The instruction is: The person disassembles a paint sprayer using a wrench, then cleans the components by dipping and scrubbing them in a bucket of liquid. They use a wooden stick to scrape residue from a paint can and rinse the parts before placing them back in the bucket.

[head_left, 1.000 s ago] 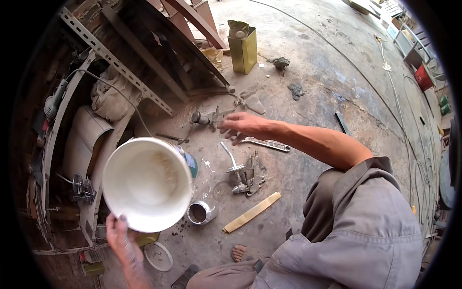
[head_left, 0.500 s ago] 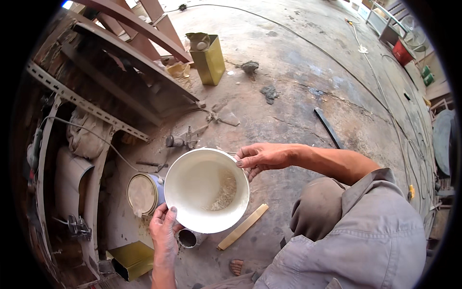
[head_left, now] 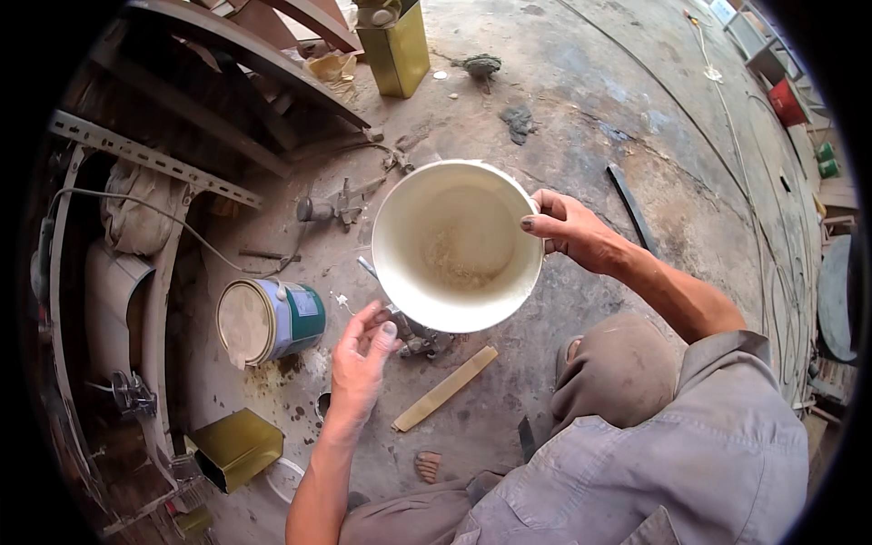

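A white round bucket (head_left: pixel 454 204) is held up with its mouth toward me, and a pale, grainy residue lies inside at the bottom. My right hand (head_left: pixel 574 232) grips its right rim, thumb on the inner side and fingers behind. Off the lower left rim is my left hand (head_left: pixel 363 359), its fingers loosely bent and apart, with nothing in it. Below the bucket, partly hidden, is a dark metal tool (head_left: pixel 418 341) on the floor.
To the left lies a green and blue paint can (head_left: pixel 304 318) with a crusted lid. A wooden strip (head_left: pixel 445 389) is near my foot. Gold tins (head_left: pixel 241 445) and metal shelving (head_left: pixel 154 154) stand at the left; a black bar (head_left: pixel 629 207) lies to the right.
The bucket has moved up and to the right in view, held by my right hand. My left hand has let go of its lower left rim. The view has shifted too.
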`<action>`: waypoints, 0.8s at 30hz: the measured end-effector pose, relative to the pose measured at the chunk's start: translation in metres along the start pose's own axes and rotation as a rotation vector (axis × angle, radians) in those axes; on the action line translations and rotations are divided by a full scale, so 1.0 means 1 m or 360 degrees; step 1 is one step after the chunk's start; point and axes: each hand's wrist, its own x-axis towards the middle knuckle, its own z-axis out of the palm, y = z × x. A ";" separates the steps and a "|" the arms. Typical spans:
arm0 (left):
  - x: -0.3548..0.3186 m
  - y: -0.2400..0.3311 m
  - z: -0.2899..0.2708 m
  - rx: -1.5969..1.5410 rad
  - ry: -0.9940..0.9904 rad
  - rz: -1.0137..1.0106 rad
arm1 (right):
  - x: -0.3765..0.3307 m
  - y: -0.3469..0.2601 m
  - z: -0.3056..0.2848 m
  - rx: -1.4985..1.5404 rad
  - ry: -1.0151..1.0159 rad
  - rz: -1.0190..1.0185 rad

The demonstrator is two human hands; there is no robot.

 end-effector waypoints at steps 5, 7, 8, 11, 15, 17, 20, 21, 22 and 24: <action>-0.006 -0.028 0.004 0.0212 -0.0277 -0.0167 | 0.006 0.004 -0.003 0.0006 0.0043 -0.0137; -0.009 -0.035 0.008 0.0294 -0.0342 -0.0194 | 0.016 0.003 -0.010 -0.0107 0.0122 -0.0254; -0.009 -0.036 0.013 0.0361 -0.0373 -0.0168 | 0.018 0.002 -0.015 -0.0119 0.0191 -0.0299; -0.012 -0.040 0.025 0.0468 -0.0441 -0.0091 | 0.025 0.005 -0.025 -0.0191 0.0382 -0.0396; -0.015 -0.048 0.029 0.0518 -0.0493 -0.0125 | 0.026 0.000 -0.022 -0.0347 0.0437 -0.0282; -0.015 -0.050 0.032 0.0506 -0.0556 -0.0098 | 0.023 -0.001 -0.026 -0.0222 0.0485 -0.0194; -0.017 -0.042 0.029 0.0541 -0.0586 -0.0134 | 0.026 0.005 -0.028 0.0013 0.0622 -0.0299; -0.018 -0.043 0.028 0.0545 -0.0591 -0.0151 | 0.025 0.006 -0.027 0.0010 0.0664 -0.0287; -0.019 -0.044 0.025 0.0551 -0.0597 -0.0168 | 0.025 0.006 -0.025 0.0011 0.0709 -0.0274; -0.022 -0.044 0.025 0.0542 -0.0609 -0.0158 | 0.022 0.009 -0.042 -0.0013 0.0809 -0.0214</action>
